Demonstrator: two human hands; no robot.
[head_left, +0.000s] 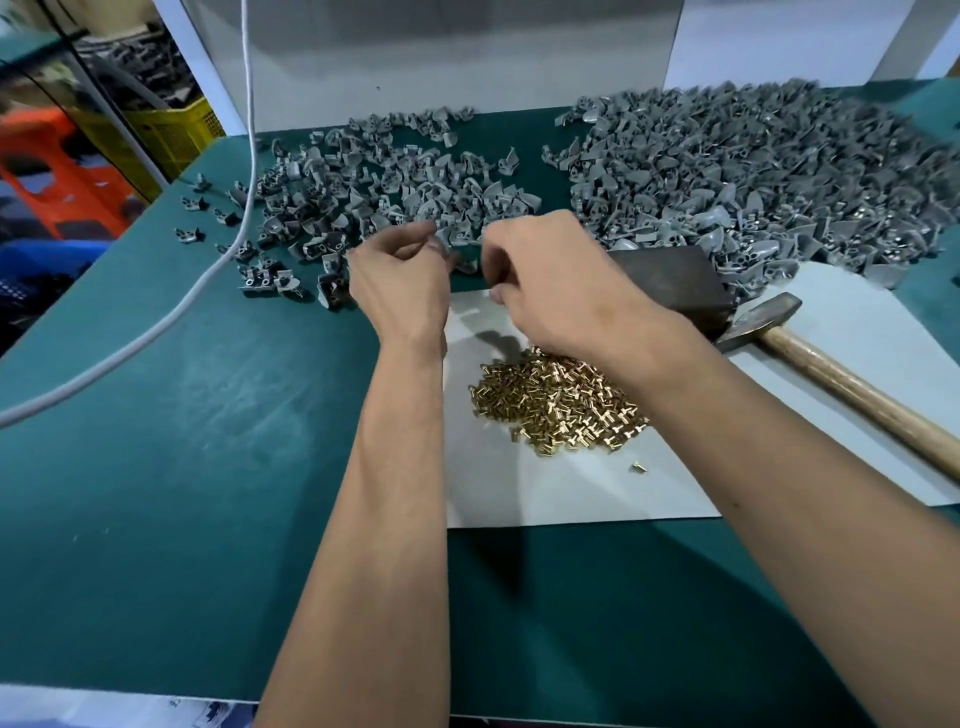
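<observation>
L hand (400, 283) has fingers curled round a small grey part (441, 248), blurred, held just above the worktop (182, 467) approx mid-way to its far edge. R hand (550, 280) sits right beside it, knuckles up, fingers curled tight w/ thumb tucked under; can't tell what it pinches, if anything. The two hands are nearly touching at the fingertips.

Nearest, a white sheet (571, 493) lies right of centre, reaching the worktop's right edge. A heap of brass pins (556, 402) sits on its left half under the R wrist, w/ one stray pin (639, 467) just nearer. A hammer (831, 374) lies on the sheet's right side, handle toward the right edge, head by a dark metal block (670, 280) at the sheet's far edge.

Beyond: small pile of grey parts (395, 192) far-centre, big pile (753, 171) in the far right corner. A white cord (156, 322) crosses the small pile and runs off the left edge. A grey back panel (441, 62) stands along the far edge.
</observation>
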